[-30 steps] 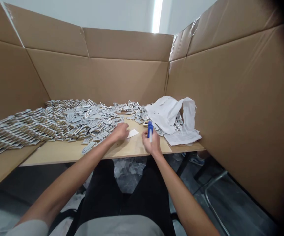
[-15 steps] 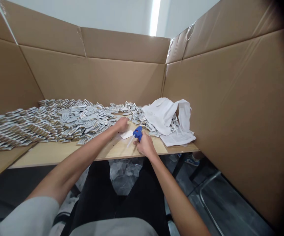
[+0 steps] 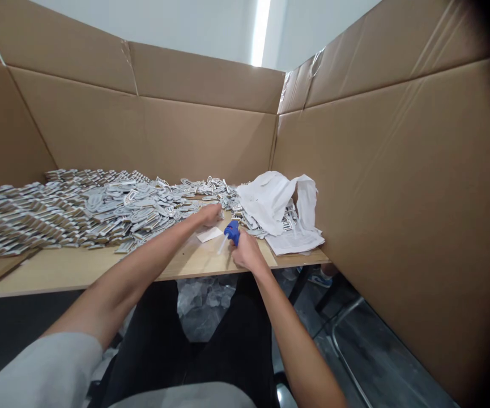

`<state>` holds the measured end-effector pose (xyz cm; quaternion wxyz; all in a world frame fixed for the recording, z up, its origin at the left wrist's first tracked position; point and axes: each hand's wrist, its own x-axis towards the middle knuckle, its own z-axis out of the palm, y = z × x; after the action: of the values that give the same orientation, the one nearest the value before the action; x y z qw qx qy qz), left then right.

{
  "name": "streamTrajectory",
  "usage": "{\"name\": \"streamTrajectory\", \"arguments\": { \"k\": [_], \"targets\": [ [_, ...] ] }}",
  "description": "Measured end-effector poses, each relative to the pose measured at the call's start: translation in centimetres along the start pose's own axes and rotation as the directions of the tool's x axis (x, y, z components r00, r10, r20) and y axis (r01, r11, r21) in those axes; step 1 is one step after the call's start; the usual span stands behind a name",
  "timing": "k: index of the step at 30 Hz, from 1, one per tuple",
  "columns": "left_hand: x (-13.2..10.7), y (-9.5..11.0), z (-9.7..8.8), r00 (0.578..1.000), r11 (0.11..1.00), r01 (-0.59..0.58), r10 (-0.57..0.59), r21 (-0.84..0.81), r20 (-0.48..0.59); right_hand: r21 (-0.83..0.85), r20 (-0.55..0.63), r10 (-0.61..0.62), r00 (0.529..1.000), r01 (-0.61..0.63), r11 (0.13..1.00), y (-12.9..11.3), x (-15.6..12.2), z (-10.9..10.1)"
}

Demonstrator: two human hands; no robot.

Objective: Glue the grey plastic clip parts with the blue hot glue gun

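Observation:
My right hand (image 3: 245, 253) is closed round a small blue tool (image 3: 231, 231) with a pale tip that points down-left at the wooden table (image 3: 100, 266). Just left of that tip lies a small white card (image 3: 209, 234). My left hand (image 3: 211, 214) reaches over the card to the edge of a wide heap of grey-and-white flat pieces (image 3: 100, 207); its fingers are curled at the pile, and what they grip, if anything, is hidden.
Tall cardboard walls (image 3: 397, 187) fence the table on the left, back and right. Crumpled white paper sheets (image 3: 282, 209) lie at the table's right end. Under the table are a clear plastic bag (image 3: 204, 300), my dark-trousered legs and a metal chair frame (image 3: 346, 362).
My right hand tipped the blue tool from upright to pointing down-left toward the card. My left hand moved from beside the card to the pile's edge. The view shifted.

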<state>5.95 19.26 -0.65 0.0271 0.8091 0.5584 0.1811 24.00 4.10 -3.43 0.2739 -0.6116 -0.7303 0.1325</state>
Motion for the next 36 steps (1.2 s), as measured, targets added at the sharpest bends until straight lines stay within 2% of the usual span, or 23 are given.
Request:
{"name": "streamTrajectory", "arguments": {
  "k": [4, 6, 8, 10, 11, 12, 14, 17, 20, 25, 30, 32, 36],
  "targets": [
    [-1.6, 0.1, -1.5, 0.989, 0.995, 0.043, -0.055, -0.086, -0.137, 0.014, -0.031, -0.021, 0.999, 0.022, 1.000, -0.4, -0.3, -0.2],
    [-2.7, 0.3, -2.2, 0.963, 0.982, 0.069, -0.112, -0.174, -0.247, 0.019, -0.040, -0.049, 0.998, 0.050, 0.999, -0.5, -0.4, -0.2],
    [-4.1, 0.7, -2.8, 0.906, 0.948, 0.096, -0.210, -0.304, -0.368, 0.005, -0.031, -0.072, 0.997, 0.073, 0.997, -0.6, -0.5, -0.1],
    [-6.0, 1.6, -3.0, 0.833, 0.863, 0.096, -0.343, -0.497, -0.434, -0.027, -0.020, -0.083, 0.996, 0.082, 0.996, -0.5, -0.5, 0.0],
    [-7.1, 2.2, -2.9, 0.804, 0.790, 0.084, -0.414, -0.607, -0.427, -0.047, -0.014, -0.080, 0.997, 0.079, 0.996, -0.5, -0.5, 0.0],
    [-8.3, 2.9, -2.7, 0.792, 0.712, 0.072, -0.466, -0.699, -0.394, -0.067, -0.007, -0.075, 0.997, 0.074, 0.995, -0.5, -0.5, 0.1],
    [-10.6, 4.3, -2.0, 0.790, 0.558, 0.087, -0.543, -0.825, -0.284, -0.095, 0.010, -0.067, 0.998, 0.068, 0.993, -0.5, -0.5, 0.1],
    [-13.3, 5.9, -0.3, 0.793, 0.351, 0.137, -0.599, -0.926, -0.110, -0.103, 0.027, -0.064, 0.998, 0.066, 0.992, -0.4, -0.5, 0.2],
    [-14.6, 6.5, 1.3, 0.788, 0.245, 0.157, -0.615, -0.957, -0.028, -0.093, 0.028, -0.054, 0.998, 0.057, 0.994, -0.3, -0.6, 0.1],
    [-15.3, 6.0, 2.6, 0.766, 0.279, 0.079, -0.631, -0.957, -0.121, -0.100, -0.042, -0.133, 0.990, 0.129, 0.987, -0.2, -0.7, 0.0],
    [-15.8, 5.7, 2.9, 0.762, 0.283, -0.011, -0.619, -0.959, -0.191, -0.187, -0.048, -0.130, 0.990, 0.119, 0.975, -0.2, -0.7, 0.0],
    [-16.0, 5.7, 3.0, 0.761, 0.291, -0.017, -0.617, -0.956, -0.202, -0.165, -0.029, -0.136, 0.990, 0.129, 0.978, -0.2, -0.6, -0.1],
    [-16.2, 5.6, 3.1, 0.772, 0.382, 0.006, -0.589, -0.924, -0.239, -0.068, -0.002, -0.124, 0.992, 0.124, 0.990, 0.1, -0.5, -0.2]
  ]
}}
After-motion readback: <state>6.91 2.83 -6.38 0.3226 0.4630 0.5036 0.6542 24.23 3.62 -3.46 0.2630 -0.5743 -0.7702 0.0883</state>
